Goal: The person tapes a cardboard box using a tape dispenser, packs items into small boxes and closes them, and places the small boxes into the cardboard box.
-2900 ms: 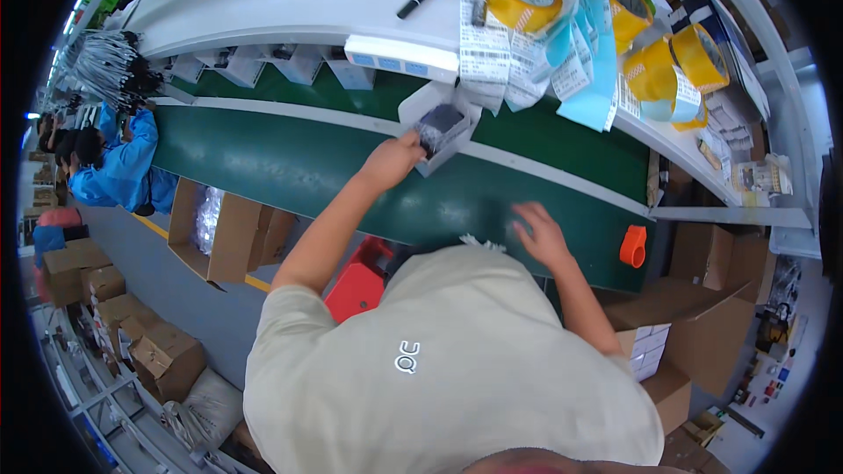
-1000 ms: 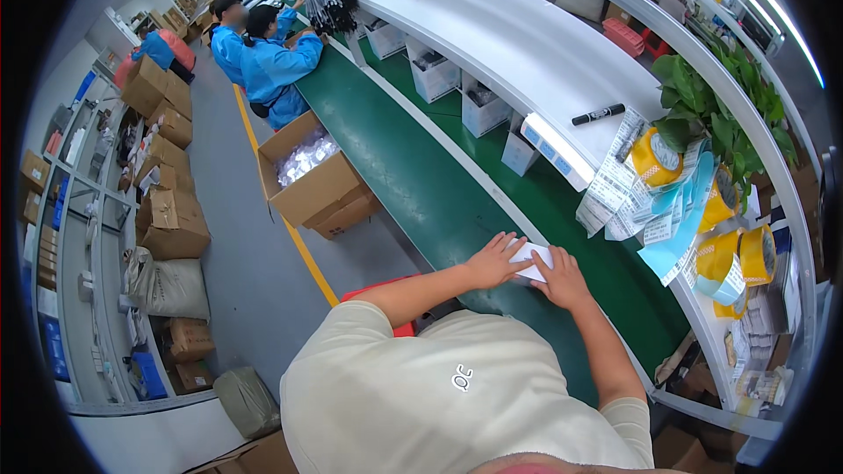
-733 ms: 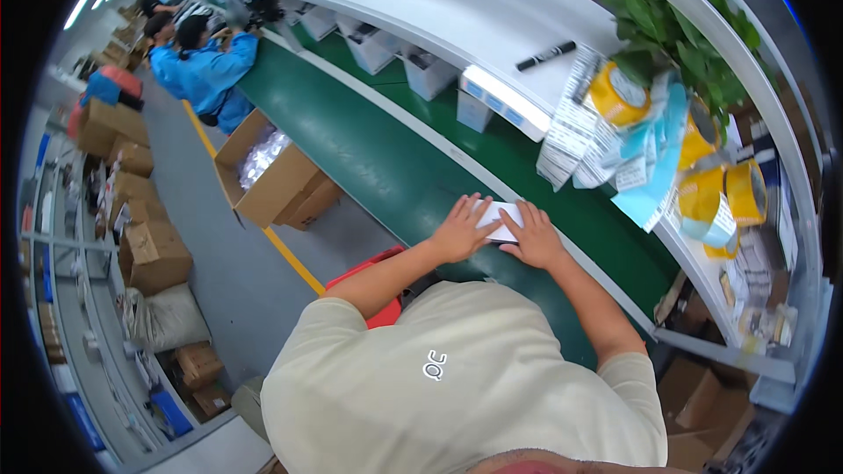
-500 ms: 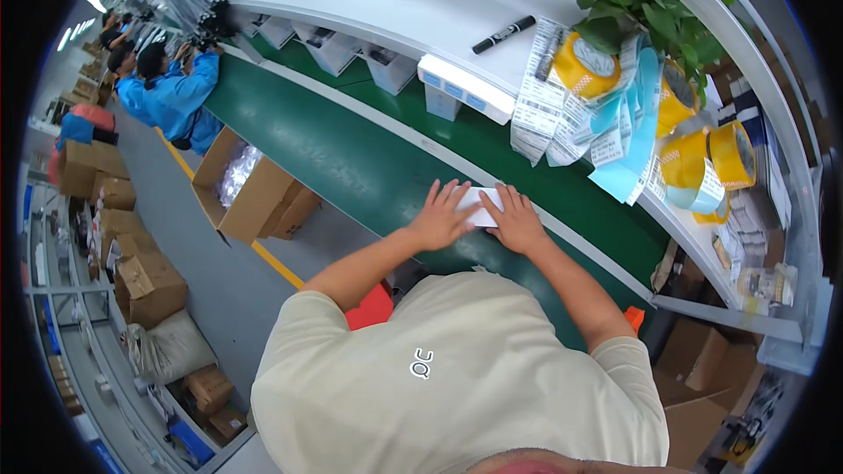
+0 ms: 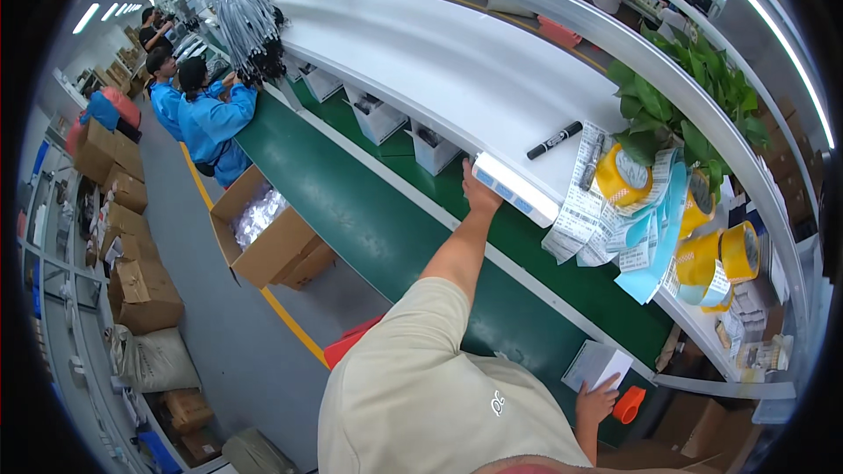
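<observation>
My left hand (image 5: pixel 480 188) reaches across the green work surface to the shelf's front edge. It is beside a white strip-like carton (image 5: pixel 515 190) with blue panels, its fingers partly hidden there; whether they grip anything I cannot see. Down at the right, my right hand (image 5: pixel 597 402) is closed on the near end of a small white box (image 5: pixel 599 363), which is over the near green surface (image 5: pixel 518 320). Just right of that hand lies an orange ring-shaped object (image 5: pixel 629 405).
White bins (image 5: pixel 376 118) stand under the white shelf (image 5: pixel 421 44). On the shelf are a black marker (image 5: pixel 554 140), label sheets (image 5: pixel 575 219), yellow tape rolls (image 5: pixel 739 251) and a plant (image 5: pixel 694 92). An open carton (image 5: pixel 294 246) stands left; co-workers in blue (image 5: pixel 215 127) are beyond.
Both hands were together, flat on a white box on the green surface. The left has moved forward to the shelf edge. The right has moved right and nearer, and holds a white box.
</observation>
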The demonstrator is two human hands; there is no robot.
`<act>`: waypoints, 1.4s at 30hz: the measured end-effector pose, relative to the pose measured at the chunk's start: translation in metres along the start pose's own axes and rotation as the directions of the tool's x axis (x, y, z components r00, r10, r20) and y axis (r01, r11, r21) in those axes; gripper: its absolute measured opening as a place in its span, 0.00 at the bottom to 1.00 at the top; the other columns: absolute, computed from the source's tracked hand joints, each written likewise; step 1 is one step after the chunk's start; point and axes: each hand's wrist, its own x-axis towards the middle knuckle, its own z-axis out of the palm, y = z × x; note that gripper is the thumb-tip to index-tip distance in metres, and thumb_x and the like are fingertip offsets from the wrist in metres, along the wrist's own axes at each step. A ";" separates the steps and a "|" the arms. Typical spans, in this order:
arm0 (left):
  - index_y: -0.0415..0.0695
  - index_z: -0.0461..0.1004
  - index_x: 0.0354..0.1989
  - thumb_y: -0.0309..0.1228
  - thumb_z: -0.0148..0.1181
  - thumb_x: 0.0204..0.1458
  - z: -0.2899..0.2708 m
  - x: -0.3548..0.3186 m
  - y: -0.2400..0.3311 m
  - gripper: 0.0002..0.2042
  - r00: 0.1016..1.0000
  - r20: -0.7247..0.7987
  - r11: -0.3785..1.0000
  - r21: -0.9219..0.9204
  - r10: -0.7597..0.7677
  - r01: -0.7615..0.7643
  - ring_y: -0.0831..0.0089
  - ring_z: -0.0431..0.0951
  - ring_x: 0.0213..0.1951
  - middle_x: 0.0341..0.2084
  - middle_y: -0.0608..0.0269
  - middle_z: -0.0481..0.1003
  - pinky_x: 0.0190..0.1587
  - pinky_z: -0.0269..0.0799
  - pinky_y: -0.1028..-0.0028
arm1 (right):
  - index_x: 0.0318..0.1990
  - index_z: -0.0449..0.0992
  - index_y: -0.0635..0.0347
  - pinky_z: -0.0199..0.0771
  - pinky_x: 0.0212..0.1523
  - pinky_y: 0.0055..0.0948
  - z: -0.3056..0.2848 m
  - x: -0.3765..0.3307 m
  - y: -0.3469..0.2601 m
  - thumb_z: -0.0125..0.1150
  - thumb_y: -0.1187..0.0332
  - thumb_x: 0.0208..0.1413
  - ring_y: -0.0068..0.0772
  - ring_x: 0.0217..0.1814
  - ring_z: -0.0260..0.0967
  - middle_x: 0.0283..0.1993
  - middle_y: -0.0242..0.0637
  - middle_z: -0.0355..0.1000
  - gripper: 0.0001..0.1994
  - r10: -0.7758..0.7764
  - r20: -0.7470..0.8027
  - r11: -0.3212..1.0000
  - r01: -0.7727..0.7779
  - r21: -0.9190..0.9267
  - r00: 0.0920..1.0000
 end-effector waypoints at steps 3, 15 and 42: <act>0.48 0.57 0.73 0.43 0.77 0.41 -0.002 -0.004 0.015 0.49 0.980 -0.025 0.968 -0.157 -0.199 0.193 0.40 0.61 0.67 0.68 0.36 0.54 0.66 0.65 0.53 | 0.78 0.42 0.58 0.67 0.62 0.54 0.012 0.004 0.001 0.72 0.54 0.51 0.67 0.63 0.64 0.66 0.66 0.58 0.54 -0.046 -0.132 0.997 0.038 -0.065 0.990; 0.60 0.66 0.71 0.34 0.78 0.41 -0.202 -0.188 -0.006 0.44 0.931 0.226 0.948 0.076 0.286 -0.309 0.39 0.63 0.64 0.63 0.40 0.58 0.67 0.65 0.56 | 0.72 0.57 0.65 0.56 0.73 0.51 -0.044 0.012 -0.131 0.68 0.64 0.54 0.67 0.74 0.54 0.72 0.63 0.55 0.39 -0.704 -0.305 0.372 0.698 0.612 0.642; 0.57 0.60 0.74 0.42 0.70 0.52 -0.216 -0.283 0.047 0.39 0.402 0.742 0.684 -0.103 0.536 -0.722 0.44 0.55 0.73 0.74 0.41 0.51 0.74 0.46 0.45 | 0.59 0.68 0.61 0.59 0.72 0.52 -0.072 0.037 -0.189 0.76 0.61 0.46 0.60 0.74 0.56 0.73 0.56 0.55 0.33 -0.937 -0.344 -0.091 0.905 0.415 0.064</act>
